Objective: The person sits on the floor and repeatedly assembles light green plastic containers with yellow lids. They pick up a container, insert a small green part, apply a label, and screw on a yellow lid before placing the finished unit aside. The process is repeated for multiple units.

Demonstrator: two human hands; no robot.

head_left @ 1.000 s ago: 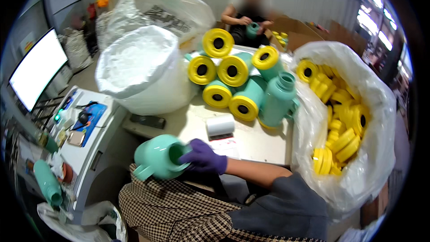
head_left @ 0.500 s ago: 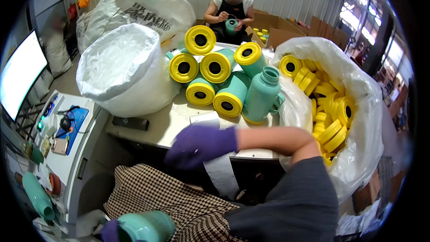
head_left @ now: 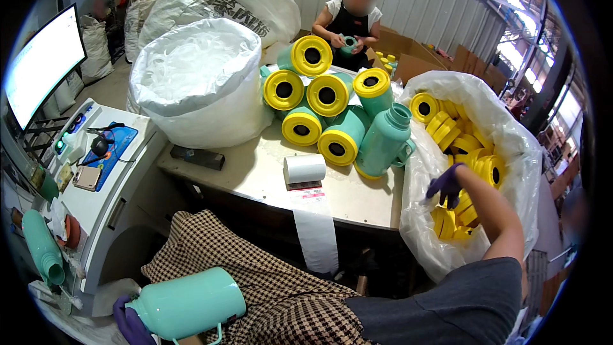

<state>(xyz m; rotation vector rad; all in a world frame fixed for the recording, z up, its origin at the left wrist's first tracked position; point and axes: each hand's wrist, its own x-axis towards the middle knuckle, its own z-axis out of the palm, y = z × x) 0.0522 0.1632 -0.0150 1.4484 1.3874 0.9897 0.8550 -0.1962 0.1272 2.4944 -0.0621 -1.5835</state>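
The mint-green plastic flask body point(head_left: 188, 303) lies on its side across the person's lap, on the checked cloth point(head_left: 268, 281), its handle down and its open end toward the right. The purple-gloved fingers of the left hand point(head_left: 129, 321) are wrapped around its left end, clamped on it. A second ago it was held up in front of the person with the right hand at its mouth; now it has come down to the lap and the right hand has left it. The right hand point(head_left: 446, 184), also in a purple glove, has gone well away into the white plastic sack point(head_left: 511, 147) at the right, its fingers curled among the yellow plastic rings point(head_left: 469, 144); I cannot tell whether they grip one. So the flask appears to be parked while a yellow ring is fetched for it.

On the bench point(head_left: 255, 176) lie a roll of white labels point(head_left: 304, 168) and a stack of finished flasks point(head_left: 332, 115) with yellow ends. Beyond it, another person works on a flask.
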